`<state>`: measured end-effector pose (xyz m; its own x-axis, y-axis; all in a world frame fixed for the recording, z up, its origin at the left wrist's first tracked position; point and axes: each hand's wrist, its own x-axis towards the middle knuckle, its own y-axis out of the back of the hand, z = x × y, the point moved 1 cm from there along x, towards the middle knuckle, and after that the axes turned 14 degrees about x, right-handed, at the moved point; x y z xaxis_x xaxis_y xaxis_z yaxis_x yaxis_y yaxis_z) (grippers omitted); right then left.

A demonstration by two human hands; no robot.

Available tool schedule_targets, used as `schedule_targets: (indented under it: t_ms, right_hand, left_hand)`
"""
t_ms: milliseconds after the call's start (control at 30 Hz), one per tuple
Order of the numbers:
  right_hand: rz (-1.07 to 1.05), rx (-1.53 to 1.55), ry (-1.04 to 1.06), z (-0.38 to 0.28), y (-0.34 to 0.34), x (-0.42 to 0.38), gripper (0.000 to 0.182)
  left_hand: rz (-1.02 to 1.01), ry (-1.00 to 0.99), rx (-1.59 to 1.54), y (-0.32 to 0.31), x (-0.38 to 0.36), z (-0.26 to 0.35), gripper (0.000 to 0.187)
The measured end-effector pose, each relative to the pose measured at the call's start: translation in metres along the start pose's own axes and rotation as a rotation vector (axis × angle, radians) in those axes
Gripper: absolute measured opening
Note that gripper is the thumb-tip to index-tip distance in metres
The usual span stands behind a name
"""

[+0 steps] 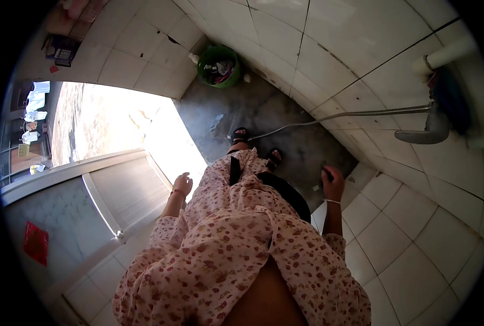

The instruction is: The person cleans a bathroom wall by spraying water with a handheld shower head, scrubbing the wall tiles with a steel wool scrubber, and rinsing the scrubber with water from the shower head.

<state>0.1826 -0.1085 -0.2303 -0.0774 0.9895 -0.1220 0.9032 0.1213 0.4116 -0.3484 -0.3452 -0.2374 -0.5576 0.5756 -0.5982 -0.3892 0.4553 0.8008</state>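
One dark wet floor (290,146), tiled walls (356,49)

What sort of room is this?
Probably a tiled washroom: wall-mounted shower head on a metal hose, a damp-looking floor, and a green bucket of cloth in the corner.
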Motion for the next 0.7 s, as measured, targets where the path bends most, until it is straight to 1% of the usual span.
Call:
schedule_targets:
  t_ms: [33,167,300,400,500,567,600,700]
  right_hand:
    - [0.009,0.012,-0.005,0.001,0.001,0.0,0.02]
    - [0.039,0.031,-0.006,0.001,0.0,0.001,0.02]
    - [0.038,0.045,-0.034,-0.029,0.001,0.011,0.022]
    - [0.059,0.015,0.053,-0.037,-0.004,0.015,0.021]
    - [0.044,0.011,0.072,-0.046,-0.01,0.02,0.022]
    - [0.023,0.022,0.044,-0.058,-0.015,0.022,0.021]
    - [0.017,0.024,0.037,-0.068,-0.015,0.027,0.02]
    - [0.026,0.055,0.07,-0.143,-0.028,0.049,0.021]
  left_hand:
    - [0.004,-0.002,-0.005,0.001,0.001,0.002,0.037]
    - [0.054,-0.11,0.017,0.006,0.011,0.007,0.038]
    - [0.056,-0.103,0.043,0.022,0.021,0.014,0.036]
    - [0.039,-0.098,0.026,0.027,0.03,0.016,0.037]
    - [0.023,-0.131,0.035,0.029,0.041,0.015,0.038]
    - [0.02,-0.134,0.023,0.031,0.042,0.011,0.039]
    - [0.023,-0.14,0.011,0.033,0.044,0.014,0.039]
    - [-0.017,-0.129,-0.009,0.03,0.052,0.004,0.04]
